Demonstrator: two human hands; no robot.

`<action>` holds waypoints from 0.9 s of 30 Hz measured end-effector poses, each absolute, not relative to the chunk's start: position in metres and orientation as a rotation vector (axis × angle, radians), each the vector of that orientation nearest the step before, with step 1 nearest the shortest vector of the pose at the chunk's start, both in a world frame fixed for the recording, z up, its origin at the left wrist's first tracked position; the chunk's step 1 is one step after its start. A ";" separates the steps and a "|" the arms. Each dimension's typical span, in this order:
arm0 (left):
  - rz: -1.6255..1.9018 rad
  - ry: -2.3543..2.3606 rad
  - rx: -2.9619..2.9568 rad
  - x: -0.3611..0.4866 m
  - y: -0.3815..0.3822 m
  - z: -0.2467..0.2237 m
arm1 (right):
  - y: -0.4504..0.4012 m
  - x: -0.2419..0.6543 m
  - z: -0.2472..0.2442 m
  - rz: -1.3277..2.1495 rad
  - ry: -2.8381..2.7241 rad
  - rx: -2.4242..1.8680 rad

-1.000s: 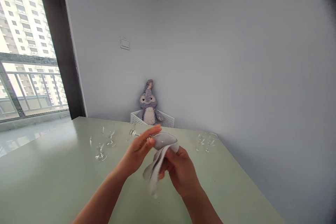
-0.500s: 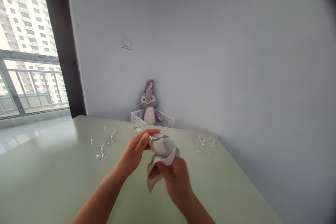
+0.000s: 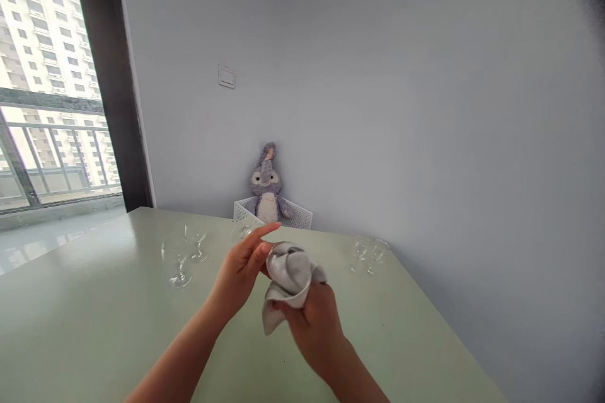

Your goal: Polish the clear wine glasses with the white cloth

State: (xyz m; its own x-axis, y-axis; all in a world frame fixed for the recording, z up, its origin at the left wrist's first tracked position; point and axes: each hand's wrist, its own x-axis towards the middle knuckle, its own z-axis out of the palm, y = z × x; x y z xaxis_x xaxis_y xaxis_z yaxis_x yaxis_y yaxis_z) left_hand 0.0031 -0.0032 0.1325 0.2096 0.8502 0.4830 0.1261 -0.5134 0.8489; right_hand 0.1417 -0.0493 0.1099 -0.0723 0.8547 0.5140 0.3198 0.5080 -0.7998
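Note:
A light grey cloth (image 3: pixel 288 286) is bunched in my right hand (image 3: pixel 316 321), whose fingers are wrapped into it. Its upper part covers the bowl of a clear glass (image 3: pixel 282 250), and only the glass's rim area shows. My left hand (image 3: pixel 243 267) grips the far left side of that glass, with thumb bent and index finger stretched out. Two stemmed glasses (image 3: pixel 178 261) (image 3: pixel 197 240) stand upright on the table to the left. Behind my left hand another glass (image 3: pixel 244 231) is partly hidden.
Two small stemmed glasses (image 3: pixel 360 252) (image 3: pixel 377 255) stand near the right edge of the pale green table (image 3: pixel 401 340). Beyond the far edge, a purple plush toy (image 3: pixel 267 192) sits in a white perforated basket (image 3: pixel 300 217) against the wall.
The cloth and my right hand have shifted slightly, and the cloth's folds over the glass have changed. My left index finger is raised a little more. The whole view has moved slightly.

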 end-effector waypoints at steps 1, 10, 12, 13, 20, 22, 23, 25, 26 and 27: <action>1.407 1.010 1.900 0.001 -0.002 0.132 | -0.047 0.145 0.112 0.707 -1.561 -1.042; 1.481 0.995 2.957 -0.002 0.008 0.135 | -0.043 0.178 0.130 1.172 -1.313 -0.924; 1.335 0.952 2.981 -0.001 0.009 0.133 | -0.048 0.186 0.134 1.193 -1.420 -0.943; 1.279 0.940 2.963 -0.001 0.009 0.132 | -0.051 0.191 0.137 1.196 -1.482 -0.955; 1.061 1.080 2.486 0.001 0.000 0.130 | -0.066 0.233 0.150 0.903 -1.635 -1.148; 1.065 1.217 2.358 -0.001 0.003 0.130 | -0.069 0.240 0.150 0.649 -1.504 -1.193; 1.085 1.284 2.314 -0.001 0.005 0.130 | -0.071 0.240 0.150 0.516 -1.459 -1.192; 1.143 1.386 2.274 -0.001 0.008 0.130 | -0.073 0.232 0.149 0.277 -1.498 -1.176; 1.170 1.412 2.280 -0.001 0.008 0.130 | -0.073 0.225 0.149 0.162 -1.586 -1.177; 1.182 1.411 2.311 0.001 0.008 0.131 | -0.072 0.215 0.148 0.041 -1.699 -1.183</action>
